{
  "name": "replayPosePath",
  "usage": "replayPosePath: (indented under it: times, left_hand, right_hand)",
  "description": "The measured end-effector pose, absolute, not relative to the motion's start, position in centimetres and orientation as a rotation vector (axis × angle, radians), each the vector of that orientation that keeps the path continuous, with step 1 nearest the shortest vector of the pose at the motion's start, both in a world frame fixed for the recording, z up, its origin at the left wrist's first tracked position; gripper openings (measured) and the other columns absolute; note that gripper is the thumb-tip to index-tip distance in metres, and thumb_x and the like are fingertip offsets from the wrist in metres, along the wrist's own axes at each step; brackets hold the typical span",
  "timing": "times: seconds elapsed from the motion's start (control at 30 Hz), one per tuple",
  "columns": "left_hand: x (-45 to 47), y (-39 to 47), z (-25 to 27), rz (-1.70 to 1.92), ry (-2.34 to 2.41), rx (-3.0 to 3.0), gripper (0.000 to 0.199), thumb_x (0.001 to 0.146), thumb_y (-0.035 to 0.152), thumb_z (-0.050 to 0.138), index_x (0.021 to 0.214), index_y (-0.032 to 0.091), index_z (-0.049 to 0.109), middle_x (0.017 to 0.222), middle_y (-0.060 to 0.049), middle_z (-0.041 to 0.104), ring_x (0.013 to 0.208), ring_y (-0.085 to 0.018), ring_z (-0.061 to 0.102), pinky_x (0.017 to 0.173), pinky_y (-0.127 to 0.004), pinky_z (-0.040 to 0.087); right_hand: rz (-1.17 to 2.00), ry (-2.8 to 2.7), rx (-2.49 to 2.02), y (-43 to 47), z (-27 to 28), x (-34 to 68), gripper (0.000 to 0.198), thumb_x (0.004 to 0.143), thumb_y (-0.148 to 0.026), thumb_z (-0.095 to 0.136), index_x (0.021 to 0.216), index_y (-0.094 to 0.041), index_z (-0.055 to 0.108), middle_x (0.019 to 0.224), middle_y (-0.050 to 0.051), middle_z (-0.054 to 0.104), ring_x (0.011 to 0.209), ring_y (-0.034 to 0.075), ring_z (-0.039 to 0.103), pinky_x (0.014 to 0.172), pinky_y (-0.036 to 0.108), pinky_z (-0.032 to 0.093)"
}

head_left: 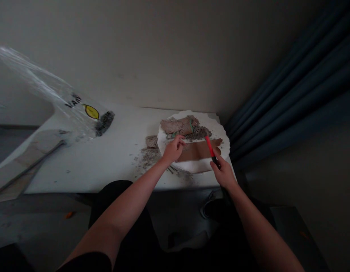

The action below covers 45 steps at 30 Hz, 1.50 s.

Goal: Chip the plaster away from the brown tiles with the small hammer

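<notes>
My right hand [222, 172] is closed around the black grip of a slim tool with a red shaft [210, 146]. The tool's far end reaches the dark grey crumbs, and its tip is too dim to make out. My left hand [174, 149] hovers over or touches the left end of a flat brown piece, perhaps cardboard [196, 151]; its fingers are loosely bent, tips apart, holding nothing I can see. Just beyond lies a cracked, pinkish-grey slab [177, 125] with green edges, beside loose grey rubble [200, 132]. All of this rests on a white, ragged-edged round sheet [222, 130].
Left of the sheet, a grey chunk [151, 141] and scattered grit [149, 158] lie on the white table [87, 162]. A clear plastic bag [58, 94] with a yellow print stands at the left. A blue curtain [299, 83] hangs at the right.
</notes>
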<state>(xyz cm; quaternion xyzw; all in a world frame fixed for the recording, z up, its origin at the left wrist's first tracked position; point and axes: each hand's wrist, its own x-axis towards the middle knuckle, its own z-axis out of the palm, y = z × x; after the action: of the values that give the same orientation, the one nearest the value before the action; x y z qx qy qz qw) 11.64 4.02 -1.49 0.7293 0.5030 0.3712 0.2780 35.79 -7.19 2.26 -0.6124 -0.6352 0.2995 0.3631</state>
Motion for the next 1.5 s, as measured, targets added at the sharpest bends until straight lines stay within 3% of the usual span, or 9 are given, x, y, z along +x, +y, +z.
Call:
replayPosePath:
  times: [0.07,0.2,0.43,0.53,0.63,0.77,0.87,1.13,1.5]
  left_hand:
    - [11.0,3.4,-1.0,0.815,1.337,2.235,0.040,0.084,0.015,0.043,0.122,0.020,0.054,0.103,-0.005,0.069,0.098,-0.018,0.060,0.090,-0.035,0.047]
    - [10.6,1.8,-0.1,0.502,1.243,2.677,0.038,0.085,0.021,0.048,0.121,0.020,0.060,0.124,-0.009,0.062,0.115,-0.024,0.051,0.098,-0.041,0.042]
    - [9.3,1.2,1.6,0.389,1.512,2.670,0.026,0.088,0.025,0.046,0.102,0.020,0.067,0.118,-0.009,0.060,0.111,-0.025,0.051,0.092,-0.041,0.044]
    - [8.4,1.6,2.1,0.379,1.623,2.589,0.027,0.088,0.024,0.044,0.104,0.019,0.066,0.116,-0.009,0.061,0.110,-0.024,0.052,0.091,-0.039,0.045]
    - [8.2,1.8,2.2,0.326,1.636,2.567,0.028,0.089,0.025,0.042,0.104,0.019,0.064,0.113,-0.009,0.062,0.108,-0.023,0.055,0.089,-0.037,0.046]
    - [8.4,2.1,2.4,0.166,1.717,2.431,0.029,0.090,0.029,0.039,0.107,0.019,0.060,0.107,-0.010,0.065,0.095,-0.022,0.062,0.079,-0.034,0.047]
    - [8.1,2.7,2.7,0.022,1.770,2.287,0.030,0.089,0.034,0.041,0.108,0.019,0.059,0.101,-0.010,0.069,0.091,-0.023,0.064,0.076,-0.034,0.047]
    - [7.1,4.5,2.2,-0.064,1.780,2.184,0.034,0.087,0.044,0.044,0.104,0.020,0.061,0.103,-0.011,0.071,0.097,-0.026,0.066,0.077,-0.035,0.048]
    - [7.5,5.2,1.5,-0.126,1.745,2.308,0.033,0.085,0.042,0.046,0.102,0.019,0.061,0.096,-0.012,0.071,0.094,-0.027,0.067,0.078,-0.036,0.048]
  right_hand:
    - [0.530,-1.757,-1.701,-5.8,2.2,36.7,0.061,0.090,-0.030,0.052,0.149,-0.020,0.043,0.113,0.012,0.068,0.088,0.024,0.066,0.078,0.036,0.052]
    - [0.359,-1.921,-1.933,-4.0,2.2,36.7,0.061,0.092,-0.027,0.048,0.152,-0.021,0.036,0.121,0.013,0.066,0.096,0.028,0.067,0.083,0.038,0.051]
    - [0.273,-2.064,-2.274,-3.1,2.3,34.5,0.063,0.095,-0.032,0.046,0.154,-0.022,0.028,0.140,0.018,0.052,0.095,0.029,0.067,0.079,0.039,0.050]
    - [0.307,-2.115,-2.318,-3.2,3.0,34.5,0.066,0.094,-0.037,0.049,0.155,-0.025,0.025,0.144,0.017,0.047,0.101,0.030,0.065,0.081,0.039,0.049]
    - [0.287,-2.084,-2.392,-3.4,4.1,34.3,0.065,0.094,-0.041,0.050,0.153,-0.025,0.030,0.136,0.019,0.051,0.100,0.031,0.064,0.079,0.040,0.049]
    - [-0.055,-2.063,-2.360,-3.5,5.5,33.1,0.047,0.092,-0.039,0.054,0.134,-0.018,0.057,0.122,0.023,0.053,0.109,0.038,0.055,0.078,0.042,0.049]
    - [-0.138,-2.164,-2.112,-2.8,5.7,31.7,0.033,0.096,-0.034,0.048,0.120,-0.018,0.064,0.119,0.020,0.056,0.109,0.033,0.053,0.085,0.041,0.047]
    - [0.250,-2.469,-1.876,3.0,3.5,28.5,0.023,0.097,-0.028,0.046,0.106,-0.017,0.064,0.104,0.012,0.069,0.094,0.024,0.064,0.081,0.032,0.044]
    - [0.299,-2.446,-1.804,3.6,1.8,28.7,0.021,0.097,-0.032,0.045,0.108,-0.018,0.056,0.103,0.010,0.069,0.088,0.024,0.065,0.073,0.030,0.042]
